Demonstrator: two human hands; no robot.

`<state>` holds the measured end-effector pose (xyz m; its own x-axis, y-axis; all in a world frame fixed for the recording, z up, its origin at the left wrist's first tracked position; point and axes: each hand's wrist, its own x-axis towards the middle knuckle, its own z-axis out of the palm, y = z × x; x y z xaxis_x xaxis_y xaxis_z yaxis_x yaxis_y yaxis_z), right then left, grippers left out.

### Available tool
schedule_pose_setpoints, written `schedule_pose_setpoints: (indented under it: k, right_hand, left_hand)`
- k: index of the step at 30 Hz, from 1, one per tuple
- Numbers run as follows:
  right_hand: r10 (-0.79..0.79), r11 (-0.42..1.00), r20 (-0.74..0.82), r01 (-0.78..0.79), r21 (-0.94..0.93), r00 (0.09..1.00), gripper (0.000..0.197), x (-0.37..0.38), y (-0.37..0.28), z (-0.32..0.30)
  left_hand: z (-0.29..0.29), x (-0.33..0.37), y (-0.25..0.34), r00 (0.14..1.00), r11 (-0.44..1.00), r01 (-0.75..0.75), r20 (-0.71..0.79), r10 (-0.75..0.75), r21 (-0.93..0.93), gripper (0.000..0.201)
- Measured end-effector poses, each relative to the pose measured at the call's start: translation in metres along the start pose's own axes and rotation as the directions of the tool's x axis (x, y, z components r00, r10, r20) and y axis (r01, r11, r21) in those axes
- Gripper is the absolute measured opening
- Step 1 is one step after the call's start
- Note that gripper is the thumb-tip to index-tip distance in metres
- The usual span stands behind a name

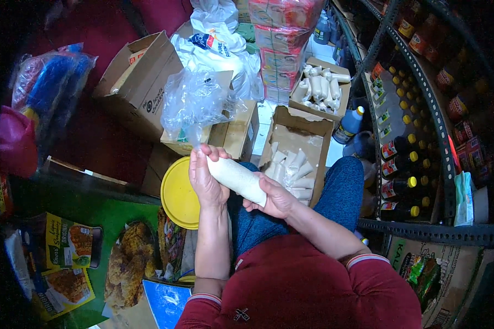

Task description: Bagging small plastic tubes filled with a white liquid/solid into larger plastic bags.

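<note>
Holds a filled white bag at frame centre between left hand and right hand, below a crumpled clear plastic bag.

Head view (fisheye), downward, near hands

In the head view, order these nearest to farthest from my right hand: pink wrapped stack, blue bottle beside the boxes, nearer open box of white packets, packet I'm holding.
Nearest to your right hand first:
1. White packet, in its grip.
2. Nearer open box, just ahead.
3. Blue bottle, ahead and to the right.
4. Pink wrapped stack, farthest ahead.
</note>
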<state>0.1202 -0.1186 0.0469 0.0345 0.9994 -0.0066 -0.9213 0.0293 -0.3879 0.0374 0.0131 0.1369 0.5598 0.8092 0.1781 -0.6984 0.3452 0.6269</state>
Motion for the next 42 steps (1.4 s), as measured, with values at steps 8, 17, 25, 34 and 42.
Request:
schedule_pose_setpoints:
  k: [8,17,25,34,42]
  right_hand:
    - [0.046,0.976,-0.053,-0.033,0.217,0.998,0.073,-0.002,-0.010,0.030]
    - [-0.364,0.680,-0.081,0.205,-0.704,0.928,0.055,-0.013,-0.027,0.034]
    - [-0.537,-0.378,0.389,0.199,-0.904,0.748,0.078,-0.029,-0.034,0.017]
    - [-0.081,0.993,-0.150,0.067,-0.101,0.985,0.067,-0.027,-0.016,0.010]
    - [-0.395,0.492,-0.115,0.104,-0.864,0.912,0.055,-0.033,-0.023,0.001]
  left_hand:
    - [0.005,-0.005,0.009,0.997,0.996,-0.045,0.057,0.050,-0.077,0.017]
    - [0.001,-0.014,0.026,0.997,0.999,0.039,0.073,-0.038,-0.012,0.015]
    - [-0.007,-0.022,0.004,0.993,0.990,0.114,-0.036,-0.117,-0.082,0.013]
    - [-0.002,-0.029,-0.004,1.000,1.000,0.004,-0.001,-0.004,-0.003,0.017]
    - [-0.022,-0.038,-0.012,0.994,0.930,-0.095,-0.016,0.108,0.356,0.016]
